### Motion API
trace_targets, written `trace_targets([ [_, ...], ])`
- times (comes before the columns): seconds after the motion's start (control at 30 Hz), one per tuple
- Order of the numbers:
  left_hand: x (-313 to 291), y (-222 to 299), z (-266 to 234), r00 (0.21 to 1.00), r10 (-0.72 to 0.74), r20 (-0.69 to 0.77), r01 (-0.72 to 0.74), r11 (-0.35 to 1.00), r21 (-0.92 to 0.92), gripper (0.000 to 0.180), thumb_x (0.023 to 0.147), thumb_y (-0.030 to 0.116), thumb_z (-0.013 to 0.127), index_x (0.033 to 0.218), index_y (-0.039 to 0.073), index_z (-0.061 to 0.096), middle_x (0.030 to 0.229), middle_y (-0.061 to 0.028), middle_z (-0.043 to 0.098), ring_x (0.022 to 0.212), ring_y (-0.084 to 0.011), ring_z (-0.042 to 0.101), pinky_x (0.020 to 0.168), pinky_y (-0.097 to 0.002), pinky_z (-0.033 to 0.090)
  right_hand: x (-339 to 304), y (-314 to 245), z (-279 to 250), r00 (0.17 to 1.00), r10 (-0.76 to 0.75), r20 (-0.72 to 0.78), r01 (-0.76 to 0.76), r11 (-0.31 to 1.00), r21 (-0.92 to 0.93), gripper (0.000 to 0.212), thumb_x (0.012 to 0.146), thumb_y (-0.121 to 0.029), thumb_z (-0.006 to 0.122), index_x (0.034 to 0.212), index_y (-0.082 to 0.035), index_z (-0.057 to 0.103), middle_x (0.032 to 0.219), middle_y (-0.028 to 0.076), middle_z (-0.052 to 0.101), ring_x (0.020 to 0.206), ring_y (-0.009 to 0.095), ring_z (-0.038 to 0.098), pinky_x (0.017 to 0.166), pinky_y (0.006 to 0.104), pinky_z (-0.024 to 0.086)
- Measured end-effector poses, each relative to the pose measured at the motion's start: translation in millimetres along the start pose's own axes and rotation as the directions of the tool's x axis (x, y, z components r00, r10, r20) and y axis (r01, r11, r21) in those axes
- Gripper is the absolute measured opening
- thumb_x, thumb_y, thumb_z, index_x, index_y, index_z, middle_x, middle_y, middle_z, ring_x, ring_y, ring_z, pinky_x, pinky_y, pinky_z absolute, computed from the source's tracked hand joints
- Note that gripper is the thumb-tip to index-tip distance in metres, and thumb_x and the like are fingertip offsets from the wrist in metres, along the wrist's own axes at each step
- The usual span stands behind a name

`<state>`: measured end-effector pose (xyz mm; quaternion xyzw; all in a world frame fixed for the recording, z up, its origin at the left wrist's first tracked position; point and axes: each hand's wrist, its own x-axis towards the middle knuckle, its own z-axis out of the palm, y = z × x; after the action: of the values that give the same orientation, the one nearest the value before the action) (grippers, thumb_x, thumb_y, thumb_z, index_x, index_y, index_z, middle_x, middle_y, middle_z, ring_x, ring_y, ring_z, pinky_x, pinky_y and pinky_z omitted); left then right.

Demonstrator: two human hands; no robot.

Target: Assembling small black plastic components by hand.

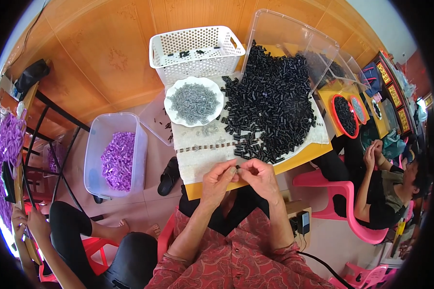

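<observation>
My left hand and my right hand meet at the table's near edge, fingertips pinched together. Between them shows a small black plastic piece, mostly hidden by the fingers. Just beyond my hands, a large heap of short black tube-like pieces spreads over a pale cloth. Left of the heap, a white scalloped plate holds many small clear grey pieces. Some clear pieces lie loose on the cloth below the plate.
A white perforated basket with a few black pieces stands behind the plate. Behind the heap is a clear plastic bin. On the floor at left sits a tub of purple pieces. People sit on both sides, one on a pink chair.
</observation>
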<state>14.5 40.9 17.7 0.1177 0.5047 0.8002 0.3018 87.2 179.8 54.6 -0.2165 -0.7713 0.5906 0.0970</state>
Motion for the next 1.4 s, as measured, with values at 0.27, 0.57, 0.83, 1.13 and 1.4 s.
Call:
trace_targets([
  [0.27, -1, -7, -9, 0.997, -0.045, 0.057, 0.052, 0.991, -0.123, 0.023, 0.094, 0.004, 0.059, 0.116, 0.001, 0.064, 0.097, -0.0039, 0.065, 0.08, -0.0103, 0.062, 0.076, -0.0243, 0.053, -2, -16, 1, 0.992, 0.047, 0.121, -0.064, 0.987, 0.144, 0.009, 0.09, -0.005, 0.063, 0.095, 0.003, 0.065, 0.084, 0.004, 0.068, 0.074, 0.008, 0.062, 0.068, 0.022, 0.051],
  [0.57, -2, -10, -18, 0.982, -0.069, 0.175, 0.157, 0.81, -0.565, 0.021, 0.096, 0.004, 0.055, 0.115, -0.001, 0.062, 0.093, -0.0073, 0.064, 0.081, -0.0137, 0.061, 0.078, -0.0309, 0.053, -6, -17, 6, 0.991, 0.022, 0.129, -0.045, 0.983, 0.177, 0.011, 0.093, -0.006, 0.059, 0.099, 0.003, 0.064, 0.086, 0.005, 0.069, 0.079, 0.009, 0.064, 0.068, 0.0229, 0.053],
  [0.83, -6, -1, -19, 0.973, -0.129, 0.189, 0.226, 0.684, -0.694, 0.022, 0.097, 0.009, 0.055, 0.116, -0.001, 0.061, 0.093, -0.0071, 0.064, 0.078, -0.0142, 0.062, 0.074, -0.0317, 0.054, -7, -33, 16, 0.985, -0.147, 0.084, 0.136, 0.983, 0.125, 0.007, 0.088, 0.0, 0.065, 0.094, 0.002, 0.066, 0.085, 0.005, 0.066, 0.078, 0.011, 0.066, 0.068, 0.0225, 0.053],
  [1.13, -9, -5, -19, 0.983, -0.134, 0.128, 0.185, 0.764, -0.618, 0.025, 0.097, 0.012, 0.056, 0.12, 0.002, 0.06, 0.09, -0.0038, 0.064, 0.075, -0.0114, 0.061, 0.072, -0.0302, 0.055, -7, -27, 29, 0.946, -0.322, -0.022, 0.315, 0.936, -0.153, 0.011, 0.081, 0.002, 0.07, 0.091, 0.001, 0.067, 0.08, 0.007, 0.062, 0.07, 0.014, 0.064, 0.062, 0.0256, 0.051],
  [1.4, -9, -2, -23, 0.99, -0.103, 0.102, 0.143, 0.791, -0.594, 0.024, 0.096, 0.011, 0.058, 0.119, 0.002, 0.061, 0.089, -0.0036, 0.064, 0.076, -0.0109, 0.061, 0.072, -0.0294, 0.054, 1, -23, 37, 0.822, -0.569, 0.004, 0.513, 0.738, -0.439, 0.01, 0.079, -0.003, 0.07, 0.086, -0.005, 0.062, 0.078, 0.009, 0.06, 0.069, 0.027, 0.057, 0.063, 0.0372, 0.044],
])
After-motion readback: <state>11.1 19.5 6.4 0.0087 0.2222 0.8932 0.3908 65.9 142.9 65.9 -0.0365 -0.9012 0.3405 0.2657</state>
